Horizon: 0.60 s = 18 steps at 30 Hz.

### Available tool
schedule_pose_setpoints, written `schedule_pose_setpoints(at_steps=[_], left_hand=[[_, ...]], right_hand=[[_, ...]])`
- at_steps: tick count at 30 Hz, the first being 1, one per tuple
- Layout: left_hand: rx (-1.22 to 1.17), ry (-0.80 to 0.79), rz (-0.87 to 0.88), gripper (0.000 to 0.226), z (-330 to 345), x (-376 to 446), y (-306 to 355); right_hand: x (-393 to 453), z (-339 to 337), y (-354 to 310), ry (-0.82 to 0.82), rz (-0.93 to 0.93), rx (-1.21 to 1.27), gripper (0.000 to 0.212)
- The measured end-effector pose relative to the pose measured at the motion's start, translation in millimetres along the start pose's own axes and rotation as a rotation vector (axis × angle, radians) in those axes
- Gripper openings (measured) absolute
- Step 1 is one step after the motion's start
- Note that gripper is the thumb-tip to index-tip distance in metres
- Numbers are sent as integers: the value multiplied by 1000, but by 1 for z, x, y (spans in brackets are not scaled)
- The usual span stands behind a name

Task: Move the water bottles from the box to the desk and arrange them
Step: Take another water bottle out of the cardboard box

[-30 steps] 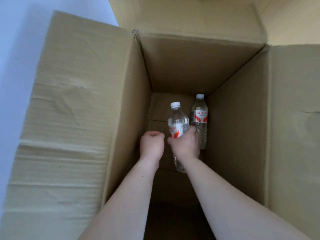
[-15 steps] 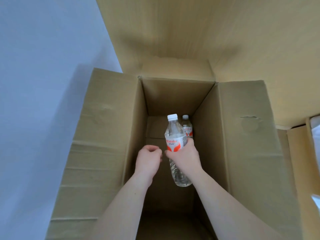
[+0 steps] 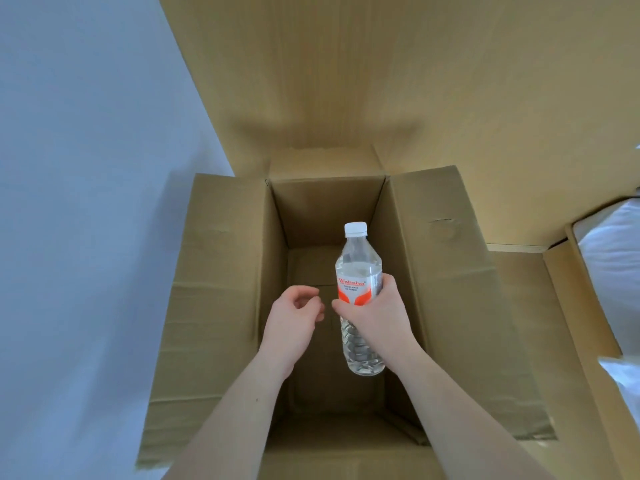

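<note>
I see my right hand [image 3: 377, 317] wrapped around the middle of one clear plastic water bottle with a white cap and a red-and-white label [image 3: 358, 271]; thumb and fingers curl over the label, and the forearm reaches in from the lower right. The bottle stands nearly upright, cap up, held above the opening of the one open brown cardboard box [image 3: 221, 271]. Its ribbed base hangs free below my fist, over the box's interior.

My left hand [image 3: 294, 318] hovers just left of the bottle, over the same opening. It holds nothing; the fingers are loosely curled, tips near the right thumb but apart from it.

I count one bottle and two hands. The box's four flaps are folded outward. A white cloth-like surface [image 3: 613, 258] lies well right of the box.
</note>
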<state>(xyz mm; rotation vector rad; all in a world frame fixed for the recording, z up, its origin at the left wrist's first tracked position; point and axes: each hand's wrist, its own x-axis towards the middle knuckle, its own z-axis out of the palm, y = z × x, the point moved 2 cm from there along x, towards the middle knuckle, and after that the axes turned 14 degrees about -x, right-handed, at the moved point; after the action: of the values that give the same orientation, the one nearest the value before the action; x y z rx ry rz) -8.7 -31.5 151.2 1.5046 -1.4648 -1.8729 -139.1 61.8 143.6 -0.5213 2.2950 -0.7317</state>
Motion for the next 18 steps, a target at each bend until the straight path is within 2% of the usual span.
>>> schedule_pose_setpoints(at_steps=[11, 18], left_hand=[[-27, -28, 88, 14, 37, -70, 10], [-15, -168, 75, 13, 81, -112, 6]], right_hand=[[-59, -59, 27, -37, -75, 110, 72], [-109, -102, 58, -5, -49, 197, 74]])
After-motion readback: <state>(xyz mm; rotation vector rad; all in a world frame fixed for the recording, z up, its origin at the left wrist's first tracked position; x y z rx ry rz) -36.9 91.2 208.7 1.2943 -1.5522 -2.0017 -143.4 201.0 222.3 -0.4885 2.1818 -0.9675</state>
